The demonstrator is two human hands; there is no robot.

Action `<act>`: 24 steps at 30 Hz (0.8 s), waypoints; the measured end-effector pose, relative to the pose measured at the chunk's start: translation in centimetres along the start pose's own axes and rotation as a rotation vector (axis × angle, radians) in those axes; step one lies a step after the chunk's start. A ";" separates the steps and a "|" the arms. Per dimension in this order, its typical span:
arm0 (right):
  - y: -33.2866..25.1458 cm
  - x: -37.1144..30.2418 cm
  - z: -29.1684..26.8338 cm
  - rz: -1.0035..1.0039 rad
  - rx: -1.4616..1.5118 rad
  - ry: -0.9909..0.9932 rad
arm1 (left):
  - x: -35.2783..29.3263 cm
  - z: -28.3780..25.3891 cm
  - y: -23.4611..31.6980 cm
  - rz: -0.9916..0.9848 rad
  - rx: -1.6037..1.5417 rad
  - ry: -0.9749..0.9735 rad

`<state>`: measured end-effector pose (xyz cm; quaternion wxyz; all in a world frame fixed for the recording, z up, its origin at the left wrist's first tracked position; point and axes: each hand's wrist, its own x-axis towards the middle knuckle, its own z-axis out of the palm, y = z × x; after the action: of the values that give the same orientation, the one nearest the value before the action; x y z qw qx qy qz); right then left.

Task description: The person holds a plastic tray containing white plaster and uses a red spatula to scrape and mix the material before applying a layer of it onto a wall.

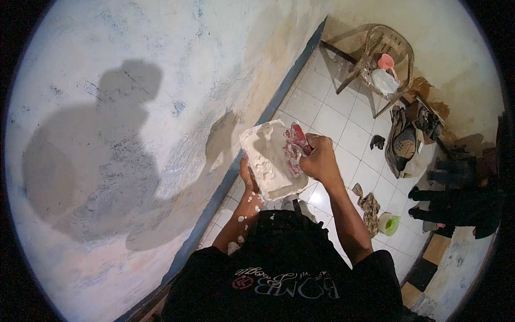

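My left hand (249, 175) supports a white rectangular tray (287, 192) from its left side, most of the fingers hidden beneath it. Thick white paste (262, 165) clings to the inside of the tray and its rim. At the tray's right edge, my right hand (321, 159) is closed around a red scraper (297, 140) smeared with the same white paste. The scraper's lower part reaches over the tray. Spots of white paste stick to my left wrist and forearm.
A patchy white wall (177, 107) with a blue strip along its base rises on my left. On the tiled floor (326, 116) stand a plastic chair (406, 51) holding a pink dipper (385, 61), a pale green bucket (388, 224), a patterned cloth (368, 206) and a dark bag (398, 142).
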<state>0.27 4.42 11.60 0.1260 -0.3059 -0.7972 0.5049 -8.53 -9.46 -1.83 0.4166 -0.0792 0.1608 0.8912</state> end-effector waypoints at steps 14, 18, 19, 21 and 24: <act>0.8 -1.8 -0.1 0.031 -0.029 0.120 | -0.5 2.2 0.4 0.074 0.103 0.090; 1.4 -3.2 0.4 -0.073 0.025 0.189 | -0.3 2.7 1.0 0.068 0.029 0.073; 1.3 -3.5 0.5 -0.028 0.037 0.158 | -0.5 2.8 0.9 0.096 0.059 0.097; 1.4 -4.0 1.5 0.019 0.079 0.234 | -0.3 2.9 0.8 0.119 0.091 0.114; 1.5 -4.1 3.6 -0.035 0.390 0.374 | -0.2 3.2 0.8 0.185 0.185 0.130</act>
<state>2.23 -0.26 9.07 0.3364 -0.3499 -0.6529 0.5815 -9.03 -9.02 1.39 0.3268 -0.0827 0.2756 0.9002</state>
